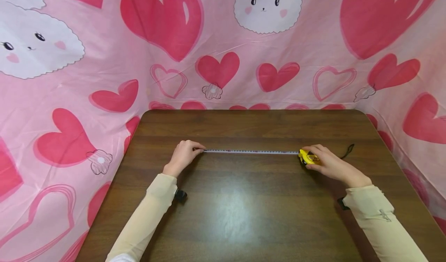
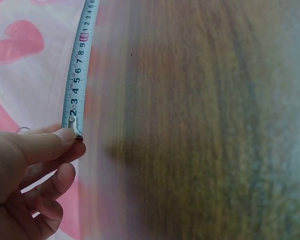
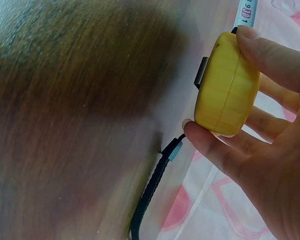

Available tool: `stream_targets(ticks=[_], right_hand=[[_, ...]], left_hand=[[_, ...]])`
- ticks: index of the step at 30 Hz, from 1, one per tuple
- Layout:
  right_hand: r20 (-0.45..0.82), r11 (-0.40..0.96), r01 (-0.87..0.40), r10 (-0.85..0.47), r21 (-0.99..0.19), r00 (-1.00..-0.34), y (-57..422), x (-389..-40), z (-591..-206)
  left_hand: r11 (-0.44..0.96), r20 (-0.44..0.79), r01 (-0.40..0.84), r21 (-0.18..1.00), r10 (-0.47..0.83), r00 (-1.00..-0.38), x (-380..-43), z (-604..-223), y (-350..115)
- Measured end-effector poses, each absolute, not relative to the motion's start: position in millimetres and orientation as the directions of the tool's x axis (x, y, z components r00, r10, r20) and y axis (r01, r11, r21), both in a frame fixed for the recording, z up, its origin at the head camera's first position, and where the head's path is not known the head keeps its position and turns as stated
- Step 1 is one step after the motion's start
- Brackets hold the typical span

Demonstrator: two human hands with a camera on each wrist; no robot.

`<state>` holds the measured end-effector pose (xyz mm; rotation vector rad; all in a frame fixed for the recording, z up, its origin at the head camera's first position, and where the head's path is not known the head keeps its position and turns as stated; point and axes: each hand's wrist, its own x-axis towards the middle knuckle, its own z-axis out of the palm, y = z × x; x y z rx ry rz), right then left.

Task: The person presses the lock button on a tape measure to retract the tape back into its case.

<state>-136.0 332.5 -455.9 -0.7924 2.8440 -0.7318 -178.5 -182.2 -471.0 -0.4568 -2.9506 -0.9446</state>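
A yellow tape measure (image 1: 308, 157) is in my right hand (image 1: 327, 162), gripped by its case between thumb and fingers. From it the white blade (image 1: 251, 151) runs straight leftward over the table. My left hand (image 1: 184, 155) pinches the hooked end of the blade between thumb and forefinger. In the left wrist view the blade (image 2: 79, 70) shows black numbers with a red 10, and the thumb covers part of its tip. The right wrist view shows the yellow case (image 3: 226, 87) with a dark clip on its side. A black wrist strap (image 3: 149, 192) trails from the case.
Beneath both hands lies a brown wood-grain table (image 1: 237, 200) with rounded back corners. Pink cloth (image 1: 244, 49) with hearts and white faces hangs around its back and sides. Small black devices sit at the left cuff (image 1: 180, 195) and right cuff (image 1: 343, 203).
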Motion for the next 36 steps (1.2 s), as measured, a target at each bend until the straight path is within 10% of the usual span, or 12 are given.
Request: stream_targets(ticks=[36], right_hand=[[0.024,0.74,-0.479,-0.532,-0.472,-0.847,320,-140,-457]], left_hand=[[0.773,0.122,0.322,0.546,0.307,-0.944,-177,-476,-170]])
